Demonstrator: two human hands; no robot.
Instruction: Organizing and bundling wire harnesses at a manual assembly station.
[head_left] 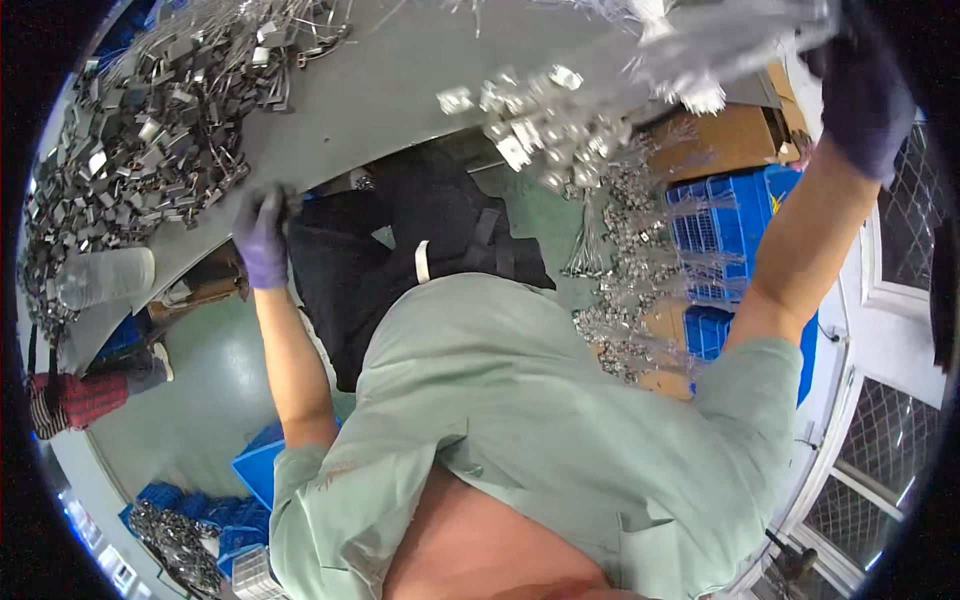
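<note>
Silvery and metallic, the wired bundle (pixel 690 60) over the table's (pixel 380 60) near edge looks light, limp and tangle-prone, best grasped at its gathered strand end, where the right hand (pixel 865 100) clenches it; I cannot tell the grip of the left hand (pixel 262 235).

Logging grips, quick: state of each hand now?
Left hand: beside the grey table; open or closed cannot be told.
Right hand: closed on a bundle of metal-ended strands.

On the table (pixel 375 65) we see, at left, the heap of parts (pixel 150 140), with the bottle (pixel 105 277) beside it. At right, the bundle (pixel 585 120) is in our right hand (pixel 868 105); there stand also the crates (pixel 738 222).
</note>
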